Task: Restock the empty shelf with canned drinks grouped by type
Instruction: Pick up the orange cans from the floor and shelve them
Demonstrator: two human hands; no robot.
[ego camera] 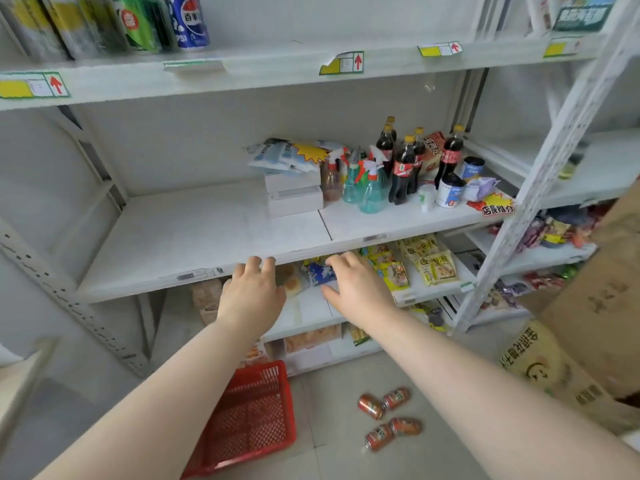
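Note:
A white middle shelf is bare over its left and centre. My left hand reaches to its front edge, fingertips touching the lip, fingers apart, holding nothing. My right hand is stretched out just below the same edge, fingers spread and empty, in front of a blue packet on the shelf below. Several orange drink cans lie on their sides on the floor at lower right. An empty red basket stands on the floor under my left forearm.
Cola bottles, spray bottles, white boxes and tubs crowd the middle shelf's right end. Bottles and a Pepsi can stand on the top shelf. Snack packets fill the lower shelves. A cardboard box stands at right.

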